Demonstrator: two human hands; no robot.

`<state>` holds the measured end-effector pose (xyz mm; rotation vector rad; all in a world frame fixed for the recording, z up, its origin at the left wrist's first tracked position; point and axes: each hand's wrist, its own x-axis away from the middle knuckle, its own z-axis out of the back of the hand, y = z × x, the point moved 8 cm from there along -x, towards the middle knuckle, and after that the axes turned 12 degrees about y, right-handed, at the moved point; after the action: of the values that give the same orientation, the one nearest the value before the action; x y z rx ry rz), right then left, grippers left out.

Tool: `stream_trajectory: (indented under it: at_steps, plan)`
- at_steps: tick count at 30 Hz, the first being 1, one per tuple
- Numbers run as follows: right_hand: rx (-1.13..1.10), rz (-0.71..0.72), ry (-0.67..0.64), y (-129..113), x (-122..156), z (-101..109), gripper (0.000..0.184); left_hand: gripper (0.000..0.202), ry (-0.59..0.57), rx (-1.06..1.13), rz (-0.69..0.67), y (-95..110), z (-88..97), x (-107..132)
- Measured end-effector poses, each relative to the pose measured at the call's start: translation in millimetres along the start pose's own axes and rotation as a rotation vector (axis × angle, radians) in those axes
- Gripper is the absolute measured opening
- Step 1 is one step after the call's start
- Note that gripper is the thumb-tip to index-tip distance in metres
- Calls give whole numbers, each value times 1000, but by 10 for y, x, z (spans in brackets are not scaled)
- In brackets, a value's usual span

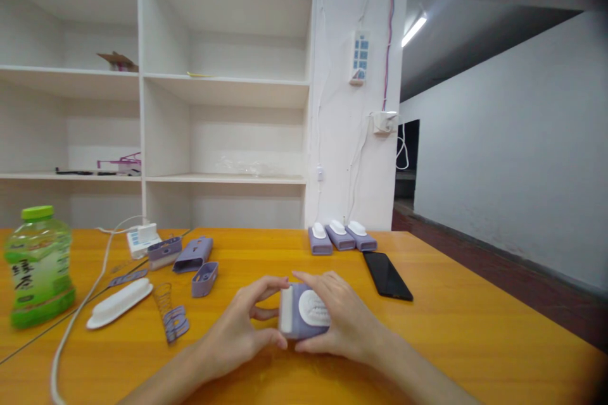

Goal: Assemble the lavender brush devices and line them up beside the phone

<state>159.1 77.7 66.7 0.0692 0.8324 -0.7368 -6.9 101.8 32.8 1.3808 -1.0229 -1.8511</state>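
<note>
Forearms (408,364) nearest cam; R hand (344,310) grips purple-white case (303,311) at its R side, L hand (247,319) w/ thumb + fingers round its pale end. Case btwn hands, over tbl (275,386); phone (387,276) beyond, to R.

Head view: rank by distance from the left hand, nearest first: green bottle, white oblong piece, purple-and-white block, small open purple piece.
1. Purple-and-white block: held between left hand and right hand.
2. Small open purple piece: left, beyond the hand.
3. White oblong piece: farther left.
4. Green bottle: far left.
</note>
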Motion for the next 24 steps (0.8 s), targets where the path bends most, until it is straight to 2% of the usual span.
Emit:
stream_trajectory:
  at_steps: [3,6,8,11,14,16,20,21,24]
  plan:
    - [39,-12,-3,-9,-18,-18,102,63,-30,-6,-14,52,-44,-21]
    - [127,-57,13,8,-45,-45,96,64,-57,-81,-66,93,-71,-69]
    - [183,-113,41,47,-59,-60,87,64,-25,-223,-129,80,-9,-124]
    - [227,-226,98,156,-52,-58,77,58,71,-589,-250,49,215,-229]
    - [265,-354,135,316,-13,-8,65,43,141,-997,-289,47,546,-349]
    - [247,-392,136,390,2,57,57,35,183,-1251,-186,36,862,-425]
    - [93,-354,21,451,5,237,47,32,334,-1397,36,97,1580,-447]
    - [50,-361,-48,474,24,274,53,33,364,-1410,90,93,1746,-425]
    - [-65,-444,-285,548,139,322,88,32,386,-1372,220,11,2116,-334]
